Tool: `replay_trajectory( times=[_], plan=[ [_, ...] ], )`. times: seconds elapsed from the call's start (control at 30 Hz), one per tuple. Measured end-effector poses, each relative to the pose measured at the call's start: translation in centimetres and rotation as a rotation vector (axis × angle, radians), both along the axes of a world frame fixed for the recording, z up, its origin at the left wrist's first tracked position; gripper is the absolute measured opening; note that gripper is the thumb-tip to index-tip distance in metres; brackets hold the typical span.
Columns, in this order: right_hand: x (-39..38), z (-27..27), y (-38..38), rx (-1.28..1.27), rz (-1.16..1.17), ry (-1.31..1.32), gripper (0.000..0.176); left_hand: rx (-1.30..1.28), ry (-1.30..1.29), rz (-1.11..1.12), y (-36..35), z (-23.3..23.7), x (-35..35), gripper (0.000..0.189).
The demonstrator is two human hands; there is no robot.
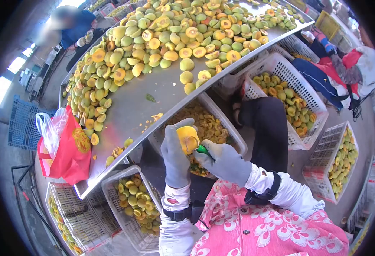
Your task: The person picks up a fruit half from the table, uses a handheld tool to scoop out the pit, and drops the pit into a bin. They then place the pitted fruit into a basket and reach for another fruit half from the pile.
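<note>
My left hand (174,155), in a grey glove, holds a yellow peach half (187,138) with its cut side showing a brownish hollow. My right hand (229,161), gloved alike, is closed around the green handle of a small pitting tool (203,150). The tool's tip meets the lower right of the fruit; its shape is mostly hidden. Both hands are above a crate of yellow scraps (211,123), in front of the metal table's edge. Many halved green-yellow peaches (162,32) are heaped on the metal table (130,102).
A red bag (74,149) hangs at the table's left corner. White crates of halves stand left (106,187), right (319,115) and far right (315,170). A co-worker (74,27) is across the table; another person (345,68) sits at the right.
</note>
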State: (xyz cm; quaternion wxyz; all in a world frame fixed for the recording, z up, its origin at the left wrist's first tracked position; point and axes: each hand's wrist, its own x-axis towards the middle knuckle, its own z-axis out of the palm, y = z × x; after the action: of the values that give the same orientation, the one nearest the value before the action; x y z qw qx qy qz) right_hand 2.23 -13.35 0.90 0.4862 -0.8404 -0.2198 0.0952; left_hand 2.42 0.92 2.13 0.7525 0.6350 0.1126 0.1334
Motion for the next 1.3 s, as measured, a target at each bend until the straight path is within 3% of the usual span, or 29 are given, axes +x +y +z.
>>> replay_trajectory(
  times=[0.2, 0.27, 0.3, 0.37, 0.4, 0.43, 0.47, 0.5, 0.53, 0.6, 0.67, 0.7, 0.77, 0.8, 0.87, 0.93, 1.0, 1.07, 1.17, 1.23, 1.3],
  plan=[
    [-1.2, 0.2, 1.0, 0.305, 0.036, 0.229, 0.034, -0.075, -0.060, 0.171, -2.3, -0.4, -1.3, 0.052],
    [-1.1, 1.2, 0.7, 0.256, 0.110, 0.851, 0.032, -0.039, -0.080, 0.158, -2.6, -0.9, -1.5, 0.053],
    [-0.7, 1.7, 0.3, 0.259, 0.106, 0.851, 0.032, -0.007, -0.100, 0.149, -2.6, -1.2, -1.6, 0.055],
    [0.2, 2.4, -0.7, 0.374, 0.349, 1.191, 0.045, -0.012, -0.087, 0.065, -1.9, -1.6, -1.7, 0.055],
    [0.5, 1.8, -1.1, 0.377, 0.348, 1.196, 0.045, -0.018, -0.073, -0.011, -1.4, -1.9, -1.9, 0.055],
    [0.7, 0.7, -1.4, 0.630, 0.552, 1.479, 0.045, -0.017, -0.066, -0.012, -1.0, -2.1, -2.2, 0.055],
    [0.9, -0.3, -1.5, 0.893, 0.764, 1.746, 0.046, -0.240, 0.009, -0.139, -0.7, -2.4, -2.4, 0.049],
    [0.5, -1.2, -1.2, 0.944, 0.799, 1.765, 0.045, -0.463, 0.079, -0.261, -0.2, -2.4, -2.6, 0.044],
    [0.3, -2.1, -1.1, 0.941, 0.803, 1.769, 0.045, -0.462, 0.078, -0.256, 0.5, -2.4, -2.9, 0.044],
    [0.4, -3.6, -1.2, 1.067, 0.798, 1.847, 0.045, 0.713, 0.014, -0.036, 2.9, -2.2, -4.2, 0.028],
    [0.9, -4.5, -1.9, 1.023, 0.726, 1.825, 0.048, 0.352, 0.112, 0.223, 8.6, -6.9, -9.3, 0.032],
    [1.3, -5.1, -2.1, 0.822, 0.552, 1.786, 0.048, 0.564, 0.234, 0.468, 12.3, -8.7, -12.4, 0.019],
    [1.6, -6.8, -2.0, 0.537, 0.282, 1.720, 0.048, 1.384, 0.687, 0.453, 16.7, -6.5, -16.2, 0.017],
    [1.6, -6.5, -1.8, 0.536, 0.271, 1.722, 0.048, 1.468, 0.463, 0.634, 16.5, -5.8, -16.2, 0.017],
    [1.8, -5.6, -0.9, 0.417, 0.128, 1.674, 0.044, 1.279, 0.268, 0.812, 14.6, -3.9, -12.1, 0.016],
    [2.0, -6.9, -0.7, 0.406, 0.144, 1.660, 0.045, 0.935, 0.186, 0.556, 11.9, -1.9, -5.9, 0.020],
    [2.4, -8.5, -1.1, 0.476, 0.232, 1.378, 0.046, 0.492, 0.262, 0.276, 10.3, -2.2, 0.5, 0.027],
    [3.5, -9.2, -2.1, 0.434, 0.162, 1.323, 0.047, 0.935, 0.029, 0.001, 8.7, -2.6, 8.4, 0.032],
    [4.9, -8.7, -3.8, 0.536, -0.184, 1.554, 0.046, 1.137, -0.086, -0.130, 5.7, -5.6, 19.1, 0.032],
    [4.9, -9.7, -4.6, 0.567, -0.182, 1.487, 0.046, 1.237, -0.083, -0.165, 3.9, -6.1, 23.6, 0.033],
    [5.3, -10.4, -4.8, 0.597, -0.172, 1.409, 0.046, 1.334, 0.324, -0.265, 3.1, -7.1, 26.3, 0.037]
  ],
)
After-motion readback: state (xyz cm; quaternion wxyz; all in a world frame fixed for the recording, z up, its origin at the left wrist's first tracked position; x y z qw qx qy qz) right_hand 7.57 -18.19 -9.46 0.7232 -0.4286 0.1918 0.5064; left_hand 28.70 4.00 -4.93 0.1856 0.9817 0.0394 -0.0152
